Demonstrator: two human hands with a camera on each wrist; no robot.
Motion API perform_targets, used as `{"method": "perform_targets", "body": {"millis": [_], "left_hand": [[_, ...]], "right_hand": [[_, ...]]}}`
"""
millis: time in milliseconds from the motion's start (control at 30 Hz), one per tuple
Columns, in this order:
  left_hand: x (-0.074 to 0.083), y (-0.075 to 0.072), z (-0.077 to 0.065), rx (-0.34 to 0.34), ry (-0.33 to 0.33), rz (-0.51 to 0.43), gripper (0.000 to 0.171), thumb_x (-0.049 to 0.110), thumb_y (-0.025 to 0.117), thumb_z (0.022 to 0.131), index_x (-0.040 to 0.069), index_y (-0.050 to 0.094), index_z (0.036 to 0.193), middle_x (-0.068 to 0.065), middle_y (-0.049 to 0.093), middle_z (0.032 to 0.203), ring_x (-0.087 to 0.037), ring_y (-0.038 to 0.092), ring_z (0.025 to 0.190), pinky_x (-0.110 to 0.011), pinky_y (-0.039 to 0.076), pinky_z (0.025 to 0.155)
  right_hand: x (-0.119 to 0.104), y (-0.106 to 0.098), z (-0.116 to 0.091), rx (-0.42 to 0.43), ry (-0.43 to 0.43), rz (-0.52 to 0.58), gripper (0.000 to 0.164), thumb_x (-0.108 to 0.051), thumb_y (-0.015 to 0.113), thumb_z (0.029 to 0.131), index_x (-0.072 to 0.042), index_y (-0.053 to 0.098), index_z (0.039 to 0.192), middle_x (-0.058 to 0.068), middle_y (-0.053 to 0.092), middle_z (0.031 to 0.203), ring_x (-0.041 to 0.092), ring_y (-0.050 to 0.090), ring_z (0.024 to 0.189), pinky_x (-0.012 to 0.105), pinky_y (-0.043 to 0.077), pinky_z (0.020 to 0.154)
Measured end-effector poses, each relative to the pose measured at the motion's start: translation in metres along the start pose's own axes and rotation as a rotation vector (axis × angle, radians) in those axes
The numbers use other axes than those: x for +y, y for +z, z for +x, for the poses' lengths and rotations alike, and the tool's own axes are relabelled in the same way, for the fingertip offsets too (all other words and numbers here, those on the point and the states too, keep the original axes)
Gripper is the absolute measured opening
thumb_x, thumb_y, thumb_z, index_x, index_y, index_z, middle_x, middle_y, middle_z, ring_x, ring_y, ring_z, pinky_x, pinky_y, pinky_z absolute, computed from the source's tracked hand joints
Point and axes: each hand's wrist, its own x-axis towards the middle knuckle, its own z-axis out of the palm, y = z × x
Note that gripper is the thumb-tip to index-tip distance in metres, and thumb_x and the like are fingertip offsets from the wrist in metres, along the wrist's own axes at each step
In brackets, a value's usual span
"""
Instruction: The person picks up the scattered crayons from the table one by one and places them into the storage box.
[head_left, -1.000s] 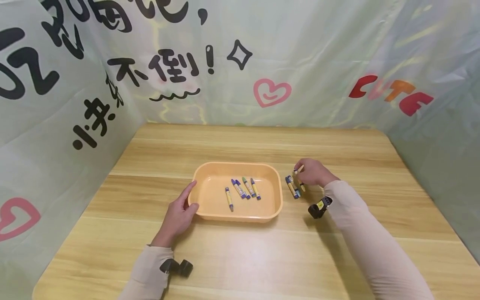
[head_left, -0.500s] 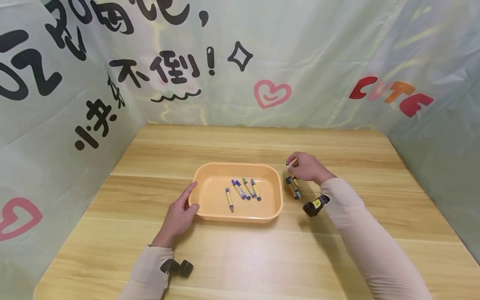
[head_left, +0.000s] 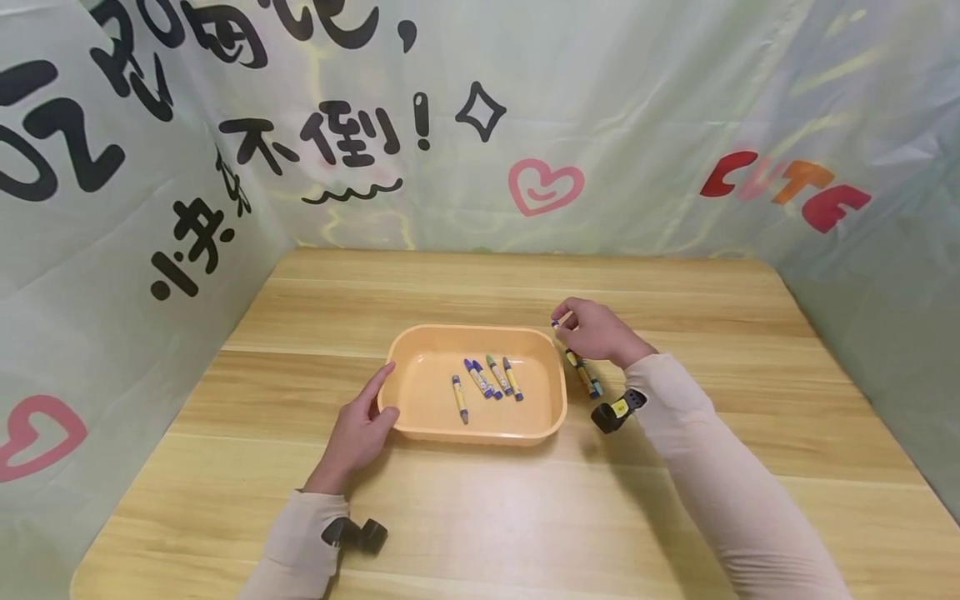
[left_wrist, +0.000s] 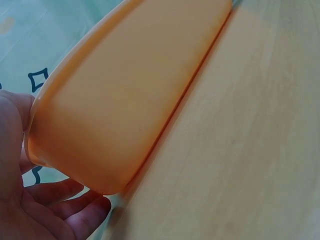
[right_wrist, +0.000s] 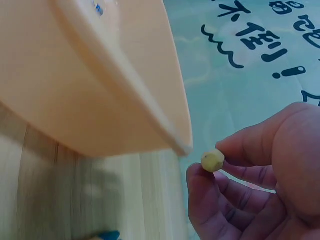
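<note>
Head view: we see the right hand [head_left: 596, 332] pinching a crayon [head_left: 558, 322] just off the orange tray's [head_left: 480, 433] right rim, above the counter [head_left: 480, 517]. Left hand [head_left: 358, 429], fingers relaxed, rests against the tray's left corner.

One crayon [head_left: 558, 323] is pinched in the fingertips of the right hand [head_left: 592, 332], raised just beside the far right corner of the orange tray [head_left: 480, 433]; its yellowish blunt end [right_wrist: 212, 160] shows between thumb and fingers. The tray is shallow, rounded-cornered, flat on the table, with the left hand [head_left: 358, 425] resting against its near left corner. Four crayons [head_left: 487, 379] lie loose on its floor. Further crayons [head_left: 585, 377] lie on the table just right of the tray.
</note>
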Motion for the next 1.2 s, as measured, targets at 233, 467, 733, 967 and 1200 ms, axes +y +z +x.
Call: {"method": "perform_targets", "body": {"millis": [233,467,733,967,1200], "left_hand": [[0.000,0.000,-0.001,0.003,-0.005,0.000,0.065,0.007,0.055,0.087,0.019,0.040,0.149,-0.009,0.052,0.078,-0.014,0.039,0.057,-0.025,0.035,0.054],[0.000,0.001,-0.001,0.002,0.009,0.007,0.065,0.006,0.055,0.087,0.018,0.040,0.149,-0.005,0.045,0.072,-0.013,0.037,0.056,-0.026,0.034,0.054],[0.001,0.000,0.000,0.006,0.010,0.014,0.065,0.007,0.054,0.087,0.017,0.040,0.149,0.000,0.035,0.061,-0.014,0.037,0.055,-0.025,0.033,0.052],[0.002,0.000,0.000,0.001,-0.007,0.017,0.065,0.007,0.054,0.087,0.018,0.040,0.149,0.000,0.036,0.062,-0.014,0.036,0.055,-0.025,0.033,0.052],[0.001,0.000,-0.001,0.001,0.000,0.013,0.065,0.007,0.055,0.088,0.017,0.040,0.149,-0.009,0.046,0.073,-0.016,0.040,0.059,-0.025,0.036,0.055]], "right_hand": [[-0.011,0.006,0.003,-0.002,-0.017,-0.003,0.028,-0.011,0.057,0.093,0.002,0.056,0.118,0.017,0.063,0.098,0.020,0.062,0.068,0.033,0.051,0.060],[-0.017,0.015,0.006,-0.029,-0.039,0.039,0.026,-0.008,0.058,0.092,0.002,0.057,0.116,0.017,0.063,0.098,0.018,0.061,0.062,0.033,0.051,0.058],[-0.028,0.026,0.010,-0.062,-0.077,0.090,0.025,-0.005,0.059,0.091,0.003,0.056,0.115,0.016,0.061,0.093,0.019,0.061,0.060,0.034,0.053,0.057],[-0.037,0.036,0.016,-0.125,-0.076,0.112,0.027,-0.003,0.058,0.092,0.005,0.055,0.118,0.013,0.059,0.093,0.019,0.061,0.064,0.034,0.053,0.060],[-0.042,0.047,0.024,-0.211,-0.076,0.088,0.025,-0.002,0.058,0.091,0.003,0.057,0.115,0.011,0.060,0.092,0.018,0.058,0.065,0.031,0.051,0.059]]}}
